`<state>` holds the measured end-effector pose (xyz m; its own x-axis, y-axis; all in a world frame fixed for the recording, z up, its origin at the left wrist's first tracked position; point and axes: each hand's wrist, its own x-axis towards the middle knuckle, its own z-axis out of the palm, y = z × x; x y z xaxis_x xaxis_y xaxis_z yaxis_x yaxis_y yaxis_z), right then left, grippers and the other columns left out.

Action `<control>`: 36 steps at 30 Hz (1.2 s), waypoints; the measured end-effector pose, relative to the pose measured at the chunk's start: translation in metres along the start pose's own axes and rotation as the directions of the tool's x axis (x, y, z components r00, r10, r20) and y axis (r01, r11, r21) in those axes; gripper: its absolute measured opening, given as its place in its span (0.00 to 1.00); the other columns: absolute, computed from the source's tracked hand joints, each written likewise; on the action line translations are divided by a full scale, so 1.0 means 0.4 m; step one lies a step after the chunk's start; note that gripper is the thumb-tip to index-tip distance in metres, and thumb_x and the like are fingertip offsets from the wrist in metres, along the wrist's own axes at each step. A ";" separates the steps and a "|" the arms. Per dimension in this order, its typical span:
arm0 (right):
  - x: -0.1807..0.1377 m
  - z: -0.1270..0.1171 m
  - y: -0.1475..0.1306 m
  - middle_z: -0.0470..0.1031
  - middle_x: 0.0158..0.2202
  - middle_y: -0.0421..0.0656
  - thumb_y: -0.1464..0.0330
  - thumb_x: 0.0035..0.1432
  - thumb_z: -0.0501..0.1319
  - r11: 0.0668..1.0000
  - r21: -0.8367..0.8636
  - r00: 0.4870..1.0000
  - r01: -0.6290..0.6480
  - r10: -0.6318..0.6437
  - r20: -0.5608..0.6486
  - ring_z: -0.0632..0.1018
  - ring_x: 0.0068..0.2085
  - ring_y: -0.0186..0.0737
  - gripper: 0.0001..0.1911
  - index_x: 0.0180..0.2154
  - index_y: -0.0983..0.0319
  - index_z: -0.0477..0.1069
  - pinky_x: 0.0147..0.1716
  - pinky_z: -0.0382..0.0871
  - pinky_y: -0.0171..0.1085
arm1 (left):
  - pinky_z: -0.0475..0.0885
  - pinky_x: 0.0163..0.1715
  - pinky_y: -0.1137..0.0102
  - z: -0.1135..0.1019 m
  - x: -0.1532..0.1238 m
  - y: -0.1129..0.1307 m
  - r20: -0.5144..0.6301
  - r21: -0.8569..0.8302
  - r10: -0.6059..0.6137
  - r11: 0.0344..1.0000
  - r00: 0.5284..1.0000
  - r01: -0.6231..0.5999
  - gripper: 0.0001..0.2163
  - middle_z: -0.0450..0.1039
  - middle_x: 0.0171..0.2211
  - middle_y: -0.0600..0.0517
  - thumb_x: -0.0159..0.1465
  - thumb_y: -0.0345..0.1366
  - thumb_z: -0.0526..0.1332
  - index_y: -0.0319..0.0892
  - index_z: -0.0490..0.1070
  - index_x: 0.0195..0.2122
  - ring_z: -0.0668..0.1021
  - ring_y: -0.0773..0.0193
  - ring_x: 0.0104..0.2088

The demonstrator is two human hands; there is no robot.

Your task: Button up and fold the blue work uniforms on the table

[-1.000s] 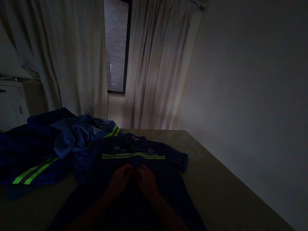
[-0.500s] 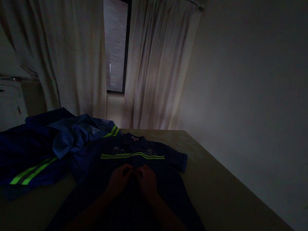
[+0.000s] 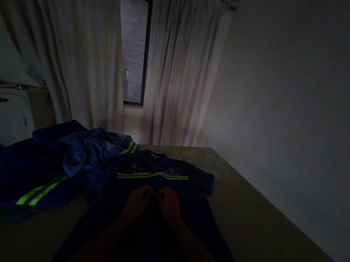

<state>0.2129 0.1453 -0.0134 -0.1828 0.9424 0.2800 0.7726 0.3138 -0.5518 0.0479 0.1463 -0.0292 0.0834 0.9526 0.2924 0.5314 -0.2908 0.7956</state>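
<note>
A dark blue short-sleeved work shirt (image 3: 197,177) lies spread out, front up, its collar pointing away from me. One yellow-green reflective band crosses its chest, with small printed emblems above. Just below that band, my left hand (image 3: 139,201) and my right hand (image 3: 167,203) meet at the shirt's front opening. Fingertips of both hands are pinched on the front edges, nearly touching one another. Darkness hides the exact bit of cloth, or any button, between them. My forearms cover part of the shirt's lower front.
To the left is a heap of blue work clothes (image 3: 46,158) with yellow-green bands, touching the shirt's left side. The pale table (image 3: 265,235) has its right edge near a bare wall (image 3: 294,101). Curtains (image 3: 185,70), a window (image 3: 131,43) and a white cabinet (image 3: 3,115) stand behind.
The view has shifted slightly, so everything sits a little further right. Both hands stay pinched at the same place on the shirt front, with barely any finger movement.
</note>
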 end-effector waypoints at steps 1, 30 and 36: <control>0.000 0.000 0.000 0.81 0.42 0.45 0.66 0.67 0.62 1.000 -0.005 1.000 -0.002 0.002 -0.001 0.79 0.44 0.41 0.08 0.39 0.60 0.81 0.44 0.65 0.35 | 0.72 0.45 0.63 0.001 0.000 -0.002 0.002 0.003 0.008 1.000 1.000 -0.008 0.15 0.82 0.42 0.47 0.67 0.44 0.55 0.43 0.77 0.42 0.82 0.53 0.44; -0.080 -0.106 -0.037 0.80 0.37 0.42 0.65 0.57 0.68 0.995 0.001 0.987 0.097 -0.097 0.125 0.79 0.39 0.42 0.06 0.37 0.58 0.77 0.38 0.66 0.36 | 0.67 0.51 0.66 0.010 -0.002 0.007 0.124 0.520 0.068 0.845 0.990 -0.124 0.16 0.75 0.50 0.46 0.60 0.20 0.56 0.42 0.76 0.43 0.75 0.56 0.51; -0.163 -0.075 -0.015 0.78 0.44 0.44 0.65 0.64 0.63 0.978 -0.150 0.963 0.142 -0.102 0.249 0.78 0.44 0.42 0.07 0.42 0.58 0.77 0.42 0.66 0.35 | 0.67 0.54 0.63 0.010 -0.054 0.024 0.064 0.445 0.185 0.874 0.981 -0.194 0.13 0.75 0.47 0.46 0.68 0.26 0.52 0.42 0.75 0.45 0.75 0.56 0.49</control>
<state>0.2384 0.0785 -0.0049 -0.4060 0.9045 0.1306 0.8210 0.4237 -0.3826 0.0547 0.1233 -0.0301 0.2341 0.8861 0.4000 0.8237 -0.3993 0.4026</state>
